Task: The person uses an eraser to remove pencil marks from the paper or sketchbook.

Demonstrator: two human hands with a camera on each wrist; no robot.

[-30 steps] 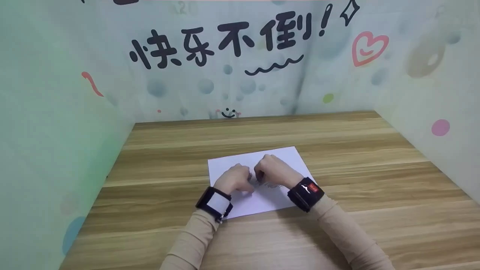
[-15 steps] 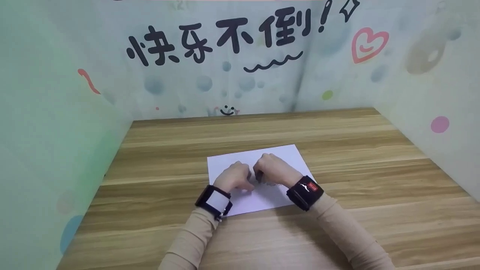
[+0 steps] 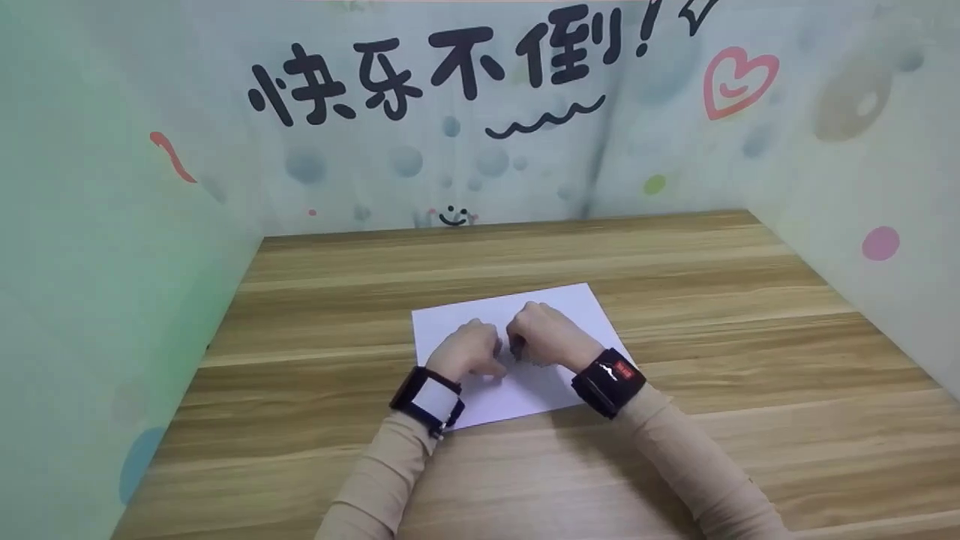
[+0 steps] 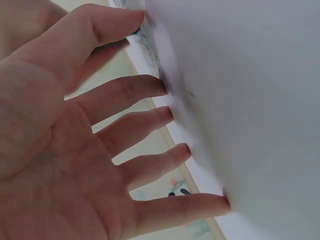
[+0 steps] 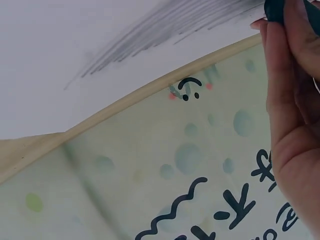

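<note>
Risk: paper slips, shading smears | left hand fingers spread, pressing sheet | right hand pinching dark pencil

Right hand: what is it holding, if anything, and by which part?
The right hand pinches a dark drawing tool near its tip, over grey shading on the white paper. Which kind of tool cannot be told; most is hidden.

Both hands are drifting slightly toward 11 o'clock on the sheet of paper; the right hand is nudging its dark drawing tool over the grey scribble.
</note>
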